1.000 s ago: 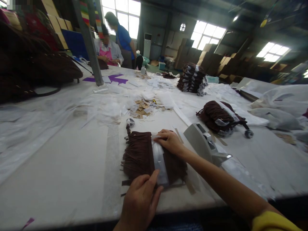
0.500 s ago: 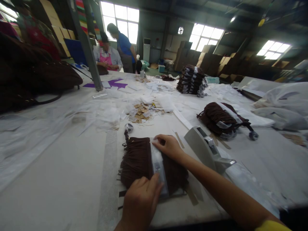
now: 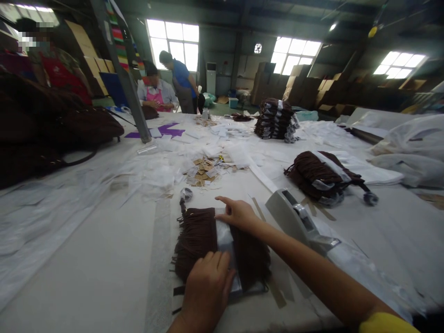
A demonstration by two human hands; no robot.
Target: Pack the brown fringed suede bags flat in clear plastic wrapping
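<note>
A dark brown fringed bag (image 3: 196,240) lies flat on the table in front of me, with a pale, translucent wrap band (image 3: 225,233) across its middle. My left hand (image 3: 208,284) rests on the lower part of the band, fingers bent and thumb apart, gripping nothing visible. At the band's top end is my right hand (image 3: 238,215), its index finger stretched out away from the thumb; the other fingers are partly hidden. A wrapped tassel or charm (image 3: 186,195) sticks out from the bag's upper left corner. Close beyond my right forearm stands a grey tape dispenser (image 3: 289,215).
Another wrapped brown bag (image 3: 319,173) lies to the right, and a stack of them (image 3: 275,119) stands farther back. Paper tags (image 3: 204,171) and plastic sheets (image 3: 149,162) are scattered mid-table. A metal post (image 3: 133,92) rises at left beside dark bags (image 3: 86,127). Several people are beyond.
My right index finger has lifted and straightened away from the thumb, off the band's top. My left fingers have shifted slightly on the band. The view has tilted up a little.
</note>
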